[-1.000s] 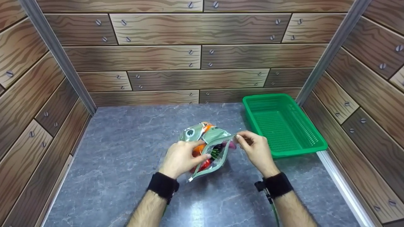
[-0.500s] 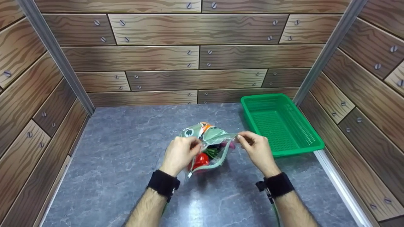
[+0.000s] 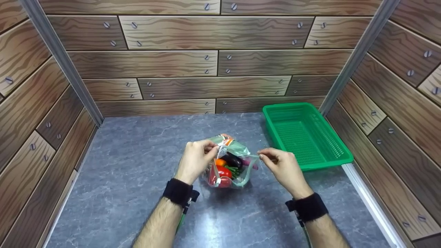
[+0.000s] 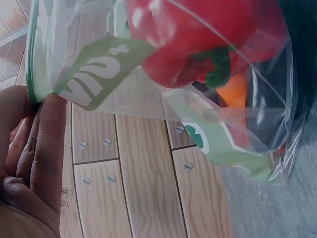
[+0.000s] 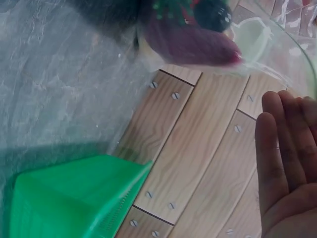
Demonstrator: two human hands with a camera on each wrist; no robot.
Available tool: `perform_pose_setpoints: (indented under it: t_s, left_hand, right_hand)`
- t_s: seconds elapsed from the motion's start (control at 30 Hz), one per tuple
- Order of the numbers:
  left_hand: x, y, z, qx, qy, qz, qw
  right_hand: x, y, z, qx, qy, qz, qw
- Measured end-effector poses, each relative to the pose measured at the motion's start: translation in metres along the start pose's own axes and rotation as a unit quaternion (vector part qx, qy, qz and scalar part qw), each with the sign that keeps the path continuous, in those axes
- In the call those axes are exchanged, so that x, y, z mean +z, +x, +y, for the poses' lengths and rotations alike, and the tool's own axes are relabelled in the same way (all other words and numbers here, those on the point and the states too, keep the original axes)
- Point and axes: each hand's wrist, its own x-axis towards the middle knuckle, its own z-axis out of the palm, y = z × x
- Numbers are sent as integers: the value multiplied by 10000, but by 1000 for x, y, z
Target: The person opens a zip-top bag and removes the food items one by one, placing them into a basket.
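Observation:
A clear zip bag point(image 3: 237, 148) with pale green print stands between my hands, its mouth spread toward me. Inside show a red bell pepper point(image 3: 224, 171), something orange point(image 3: 219, 162), a dark eggplant point(image 3: 233, 159), thin green stalks point(image 3: 235, 173) and a purple vegetable point(image 5: 193, 44) on the right side. My left hand point(image 3: 195, 160) pinches the back left of the bag's rim between thumb and fingers; the left wrist view has the green rim edge in that pinch. At the bag's right corner, my right hand point(image 3: 282, 168) pinches the rim between thumb and forefinger.
A green plastic basket point(image 3: 305, 137) with perforated sides stands on the grey marbled table point(image 3: 137, 172), just beyond my right hand. Wood-patterned walls point(image 3: 172, 62) enclose the back and both sides, with metal posts at the corners.
My left hand has slid back along the rim and lifted, pulling the bag's mouth wider. More of the vegetables show now. My right hand has stayed near the right corner, shifting slightly.

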Motion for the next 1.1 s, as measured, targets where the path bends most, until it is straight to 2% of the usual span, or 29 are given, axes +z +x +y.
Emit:
perform_pose_setpoints:
  t_s: [0.13,0.3,0.43,0.57,0.8,1.1]
  left_hand:
    - [3,1,1,-62,-98,-37,9999]
    - [5,3,-1,-89,-116,-82,9999]
    - [5,4,-2,-113,-112,-77,9998]
    - [5,4,-4,-182,-138,-84,9997]
    - [5,4,-6,-230,-230,-126,9994]
    - [9,0,-10,-158,-326,-117,9993]
  right_hand:
    - [-4,-9,-11,-100,53,48,9999]
    - [-3,-22,-26,-458,177,96,9987]
    - [5,-29,-34,-619,402,-159,9971]
    - [20,-35,-38,-737,452,-479,9951]
    - [54,-36,-38,-1010,81,-825,9914]
    - [90,-26,-27,-1317,-584,-754,9867]
